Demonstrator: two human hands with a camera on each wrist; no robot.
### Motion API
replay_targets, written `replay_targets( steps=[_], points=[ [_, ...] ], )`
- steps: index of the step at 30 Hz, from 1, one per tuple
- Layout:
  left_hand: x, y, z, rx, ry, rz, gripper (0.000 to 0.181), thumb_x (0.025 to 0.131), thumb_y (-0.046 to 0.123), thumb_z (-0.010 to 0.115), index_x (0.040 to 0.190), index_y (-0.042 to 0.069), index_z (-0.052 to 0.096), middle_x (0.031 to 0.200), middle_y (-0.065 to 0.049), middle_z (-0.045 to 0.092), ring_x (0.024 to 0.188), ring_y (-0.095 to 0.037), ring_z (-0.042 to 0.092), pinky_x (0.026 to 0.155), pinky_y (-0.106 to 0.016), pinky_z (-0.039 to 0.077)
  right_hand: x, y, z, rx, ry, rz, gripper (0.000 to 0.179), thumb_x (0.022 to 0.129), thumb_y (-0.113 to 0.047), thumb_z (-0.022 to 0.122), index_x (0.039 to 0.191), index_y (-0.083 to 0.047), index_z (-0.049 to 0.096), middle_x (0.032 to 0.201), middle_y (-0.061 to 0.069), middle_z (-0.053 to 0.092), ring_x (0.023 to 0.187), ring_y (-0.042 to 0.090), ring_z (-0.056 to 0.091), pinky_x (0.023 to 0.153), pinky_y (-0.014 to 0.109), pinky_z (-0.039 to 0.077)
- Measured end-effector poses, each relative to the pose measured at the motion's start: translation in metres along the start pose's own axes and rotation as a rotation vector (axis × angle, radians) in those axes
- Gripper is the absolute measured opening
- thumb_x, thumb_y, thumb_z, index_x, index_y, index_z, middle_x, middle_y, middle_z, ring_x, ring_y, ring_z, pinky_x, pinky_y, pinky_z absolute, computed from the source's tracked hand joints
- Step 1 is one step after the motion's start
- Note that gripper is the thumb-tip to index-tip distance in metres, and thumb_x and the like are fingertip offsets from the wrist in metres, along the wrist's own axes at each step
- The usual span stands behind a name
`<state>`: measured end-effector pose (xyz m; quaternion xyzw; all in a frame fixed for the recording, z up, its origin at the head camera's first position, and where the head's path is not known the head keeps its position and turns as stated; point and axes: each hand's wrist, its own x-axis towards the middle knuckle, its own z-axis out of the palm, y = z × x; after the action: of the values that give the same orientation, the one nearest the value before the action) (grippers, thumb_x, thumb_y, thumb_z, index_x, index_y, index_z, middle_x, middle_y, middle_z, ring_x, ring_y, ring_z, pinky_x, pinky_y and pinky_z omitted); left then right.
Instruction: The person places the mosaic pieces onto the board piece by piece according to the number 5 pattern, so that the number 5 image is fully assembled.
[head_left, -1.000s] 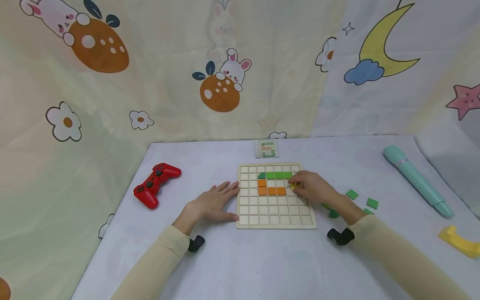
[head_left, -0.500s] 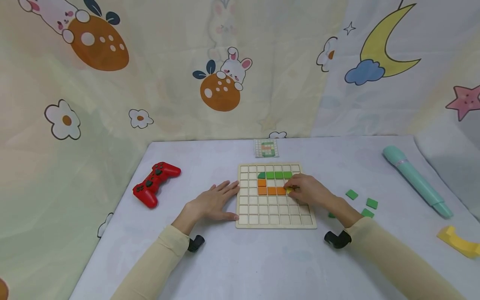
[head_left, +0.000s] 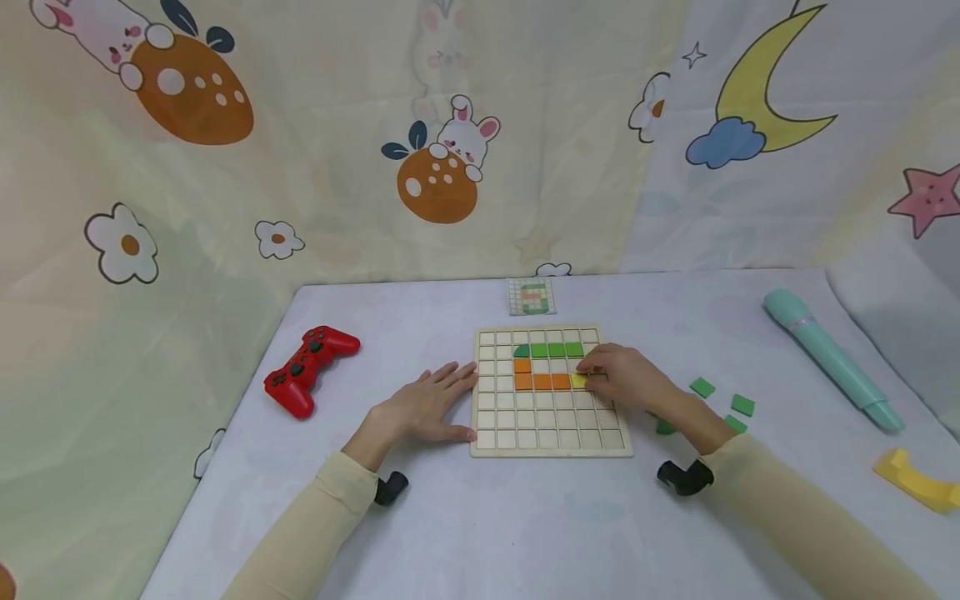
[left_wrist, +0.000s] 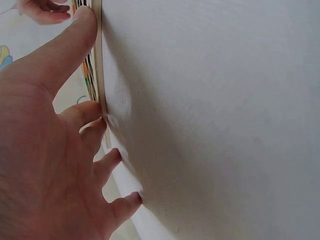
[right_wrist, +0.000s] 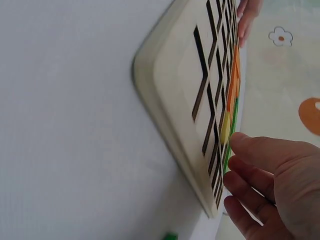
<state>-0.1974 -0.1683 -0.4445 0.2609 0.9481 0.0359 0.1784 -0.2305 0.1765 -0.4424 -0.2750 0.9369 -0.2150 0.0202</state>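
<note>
A wooden grid board (head_left: pixel 551 443) lies on the table, with green tiles (head_left: pixel 556 349) in an upper row and orange tiles (head_left: pixel 543 382) below them. At the right end of the orange row sits a yellow tile (head_left: pixel 577 381). Just beside that tile is my right hand (head_left: pixel 622 379); in the right wrist view its thumb and loosely bent fingers are apart, with nothing seen between them. My left hand (head_left: pixel 427 408) lies with spread fingers at the board's left edge. Its thumb and fingertips (left_wrist: pixel 95 109) touch that edge in the left wrist view.
Several loose green tiles (head_left: pixel 742 405) lie right of the board, some partly behind my right wrist. A small pattern card (head_left: pixel 532 297) is behind the board. A red game controller (head_left: pixel 309 371) is at left; a teal microphone-shaped object (head_left: pixel 832 358) and a yellow curved piece (head_left: pixel 917 480) are at right.
The yellow tile, earlier in my right fingers, moved left and now lies flat at the end of the orange row. My right hand has drawn back slightly to the right. The left hand stays put.
</note>
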Motion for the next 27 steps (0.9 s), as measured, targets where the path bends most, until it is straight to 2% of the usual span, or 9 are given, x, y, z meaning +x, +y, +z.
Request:
replay_targets(
  steps=[14,22,27],
  points=[
    [0.001,-0.001,0.001,0.016,0.003,0.000,0.094,0.084,0.069,0.055,0.157,0.023,0.016,0.164,0.008,0.009,0.152,-0.021,0.011,0.121,-0.050,0.021,-0.050,0.060,-0.048,-0.054,0.015,0.213,0.029,0.089,-0.014,0.068,0.116,-0.003,0.068,0.113,0.016,0.066,0.099,0.031,0.060,0.083,0.049,0.052],
    [0.002,-0.001,0.002,0.015,0.003,0.011,0.094,0.084,0.069,0.055,0.157,0.023,0.017,0.165,0.007,0.010,0.152,-0.022,0.011,0.120,-0.050,0.022,-0.080,0.088,-0.055,-0.047,0.020,0.296,0.033,0.089,-0.018,0.067,0.117,-0.001,0.067,0.110,0.020,0.066,0.097,0.033,0.060,0.080,0.051,0.051],
    [0.001,-0.001,0.001,0.002,0.002,0.009,0.094,0.085,0.067,0.056,0.157,0.022,0.016,0.165,0.007,0.010,0.152,-0.023,0.011,0.120,-0.051,0.021,-0.088,0.095,-0.054,-0.040,0.050,0.286,0.032,0.086,-0.017,0.071,0.113,-0.001,0.069,0.104,0.016,0.068,0.094,0.032,0.061,0.082,0.051,0.050]
  ],
)
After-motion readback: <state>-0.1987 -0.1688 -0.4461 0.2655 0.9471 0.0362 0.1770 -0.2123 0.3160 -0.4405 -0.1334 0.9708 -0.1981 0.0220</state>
